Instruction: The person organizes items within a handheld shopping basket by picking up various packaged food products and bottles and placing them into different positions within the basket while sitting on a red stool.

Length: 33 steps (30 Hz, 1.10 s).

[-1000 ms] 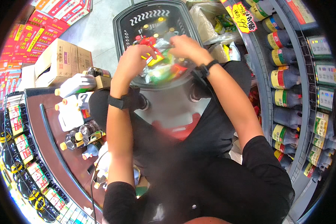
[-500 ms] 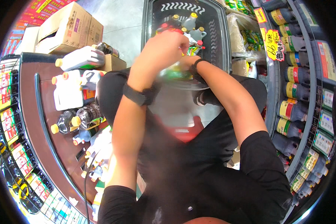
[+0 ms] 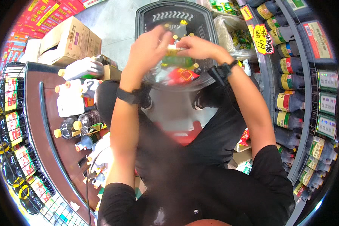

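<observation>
Both my hands are over the near half of a dark plastic basket (image 3: 138,28). My left hand (image 3: 148,49) is at its left side, fingers curled and blurred, so what they hold does not show. From the right, my right hand (image 3: 199,48) pinches the upper end of a blurred green-and-white item (image 3: 177,60) between thumb and fingers. Its kind is too smeared to tell. Below it, a red packet (image 3: 182,76) lies at the basket's near end. Several bottles with yellow caps (image 3: 182,23) stand farther inside, partly covered by my hands.
On the left, white jugs (image 3: 69,103) and dark bottles (image 3: 90,122) stand by a brown shelf panel (image 3: 45,113). A cardboard box (image 3: 69,41) sits far left. Shelves of sauce bottles (image 3: 290,101) line the right side. A red stool (image 3: 182,136) shows between my legs.
My hands have moved apart; the right one has risen toward the basket's middle, the left has shifted slightly left. The red packet at the near end now shows. The view has shifted slightly.
</observation>
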Tool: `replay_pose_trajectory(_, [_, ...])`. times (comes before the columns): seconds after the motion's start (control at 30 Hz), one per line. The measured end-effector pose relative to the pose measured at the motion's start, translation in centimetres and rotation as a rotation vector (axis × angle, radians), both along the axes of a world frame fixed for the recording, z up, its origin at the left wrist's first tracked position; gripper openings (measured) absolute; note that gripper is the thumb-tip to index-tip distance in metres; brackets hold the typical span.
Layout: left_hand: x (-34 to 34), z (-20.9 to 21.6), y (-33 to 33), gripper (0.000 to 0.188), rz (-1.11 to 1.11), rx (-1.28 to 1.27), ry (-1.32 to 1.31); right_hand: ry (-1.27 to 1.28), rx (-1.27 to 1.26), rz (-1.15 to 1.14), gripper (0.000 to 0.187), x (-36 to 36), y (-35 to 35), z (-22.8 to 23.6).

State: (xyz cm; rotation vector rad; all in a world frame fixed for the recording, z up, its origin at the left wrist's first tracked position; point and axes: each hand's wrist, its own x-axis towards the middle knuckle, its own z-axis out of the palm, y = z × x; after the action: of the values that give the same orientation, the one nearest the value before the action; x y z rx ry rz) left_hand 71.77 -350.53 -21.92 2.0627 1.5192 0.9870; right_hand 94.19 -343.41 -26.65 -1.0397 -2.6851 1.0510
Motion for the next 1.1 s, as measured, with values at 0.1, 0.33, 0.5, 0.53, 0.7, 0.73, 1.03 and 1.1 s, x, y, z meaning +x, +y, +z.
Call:
replay_pose_trajectory(0.1, [-0.4, -0.3, 0.5, 0.028, 0.089, 0.015, -0.134, 0.314, -0.396, -0.213, 0.030, 2.7, -1.5, 5.6])
replay_pose_trajectory(0.33, [1.8, 0.3, 0.2, 0.050, -0.186, -0.627, -0.991, 1.128, -0.833, -0.401, 0.032, 4.9, -4.5, 7.4])
replay_pose_trajectory(0.5, [3.6, 0.4, -0.2, 0.047, -0.276, -0.650, -0.911, 1.096, -0.777, -0.472, 0.026, 3.3, -4.6, 6.4])
replay_pose_trajectory(0.53, [3.6, 0.3, -0.1, 0.042, -0.225, -0.638, -0.961, 1.118, -0.785, -0.483, 0.027, 3.0, -4.7, 6.7])
replay_pose_trajectory(0.7, [4.8, 0.9, -0.1, 0.031, -0.076, -0.566, -1.112, 1.356, -1.114, -0.619, 0.028, 1.3, -5.4, 5.8])
replay_pose_trajectory(0.73, [4.8, 0.7, 0.0, 0.031, -0.074, -0.568, -1.112, 1.323, -1.132, -0.606, 0.029, 1.2, -5.5, 5.8])
replay_pose_trajectory(1.03, [4.4, -0.9, -0.1, 0.039, -0.039, -0.415, -0.896, 0.855, -0.556, -0.706, 0.046, 0.5, -5.5, 5.4])
replay_pose_trajectory(1.1, [4.5, 0.3, -0.5, 0.040, -0.053, -0.437, -0.917, 0.862, -0.558, -0.660, 0.045, 0.8, -5.4, 5.3])
